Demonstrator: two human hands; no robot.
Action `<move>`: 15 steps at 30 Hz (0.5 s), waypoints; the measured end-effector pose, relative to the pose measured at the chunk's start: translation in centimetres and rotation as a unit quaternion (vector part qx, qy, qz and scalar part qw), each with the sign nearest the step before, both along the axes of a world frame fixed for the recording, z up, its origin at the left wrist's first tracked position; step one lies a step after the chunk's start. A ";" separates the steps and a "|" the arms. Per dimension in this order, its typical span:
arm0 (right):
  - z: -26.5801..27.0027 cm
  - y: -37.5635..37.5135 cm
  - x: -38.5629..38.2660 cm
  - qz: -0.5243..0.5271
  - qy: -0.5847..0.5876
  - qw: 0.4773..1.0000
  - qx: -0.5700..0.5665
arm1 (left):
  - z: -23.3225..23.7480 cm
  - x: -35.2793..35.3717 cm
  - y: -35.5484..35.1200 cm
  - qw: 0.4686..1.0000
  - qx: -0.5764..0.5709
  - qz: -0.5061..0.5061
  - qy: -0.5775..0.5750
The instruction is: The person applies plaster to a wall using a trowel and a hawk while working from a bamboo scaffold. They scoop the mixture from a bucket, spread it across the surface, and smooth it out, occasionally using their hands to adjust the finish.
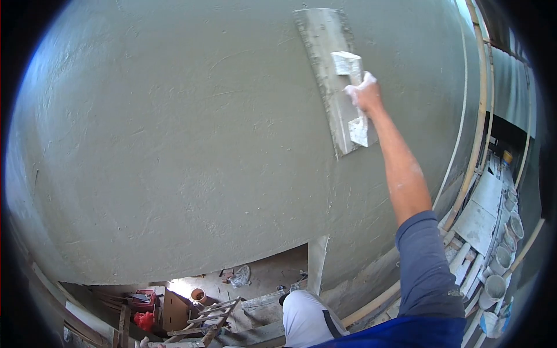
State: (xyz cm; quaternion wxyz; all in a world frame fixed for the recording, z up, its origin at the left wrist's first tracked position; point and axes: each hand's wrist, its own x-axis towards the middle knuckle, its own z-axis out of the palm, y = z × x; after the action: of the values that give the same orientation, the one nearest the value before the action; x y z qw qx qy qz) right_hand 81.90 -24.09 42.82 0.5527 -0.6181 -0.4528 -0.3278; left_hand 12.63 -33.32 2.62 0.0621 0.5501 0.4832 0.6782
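Note:
My right hand [364, 94], its fingers whitened, is wrapped round the handle of a long plastering trowel [329, 75]. The trowel's blade lies against the grey plastered wall [191, 133], near the top and right of centre. It stands nearly upright, its top leaning left. Wet plaster streaks the blade, and pale crust covers the handle mounts. At the bottom left edge, a small pale shape [143, 343] may be the fingertips of my left hand; too little shows to tell.
Below the wall's lower edge are a wooden ladder [212, 318], an orange-brown bucket [198, 295] and a red crate [143, 300]. On the right, bamboo poles [477, 110] rise beside scaffold boards [480, 211] and several grey buckets [493, 288]. A white-clad knee [307, 319] shows below.

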 end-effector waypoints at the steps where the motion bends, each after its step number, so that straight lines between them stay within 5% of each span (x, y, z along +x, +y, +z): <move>1: 0.0 0.0 -1.8 0.000 -0.036 0.999 -0.007 | 0.1 0.7 0.4 1.000 0.003 -0.006 -0.002; 4: -2.9 -0.3 -7.4 -0.008 -0.115 0.993 -0.027 | 2.0 2.6 1.4 1.000 0.001 -0.029 0.006; 10: -5.8 -2.9 -6.1 0.002 0.006 1.000 0.030 | 3.4 3.7 1.9 0.997 0.044 -0.059 0.030; 12: -4.6 -3.3 -3.2 0.115 0.183 0.974 0.064 | 0.8 1.1 1.8 0.999 0.022 -0.031 0.028; 15: -3.2 -3.1 -1.1 0.288 0.250 0.921 0.078 | 0.6 0.5 1.4 1.000 0.014 -0.020 0.004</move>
State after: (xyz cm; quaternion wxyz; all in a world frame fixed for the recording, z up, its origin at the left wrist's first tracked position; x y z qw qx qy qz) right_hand 80.82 -27.19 39.57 0.7651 -0.4775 -0.4314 -0.0234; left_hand 13.14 -31.94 3.18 0.0655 0.5634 0.4626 0.6814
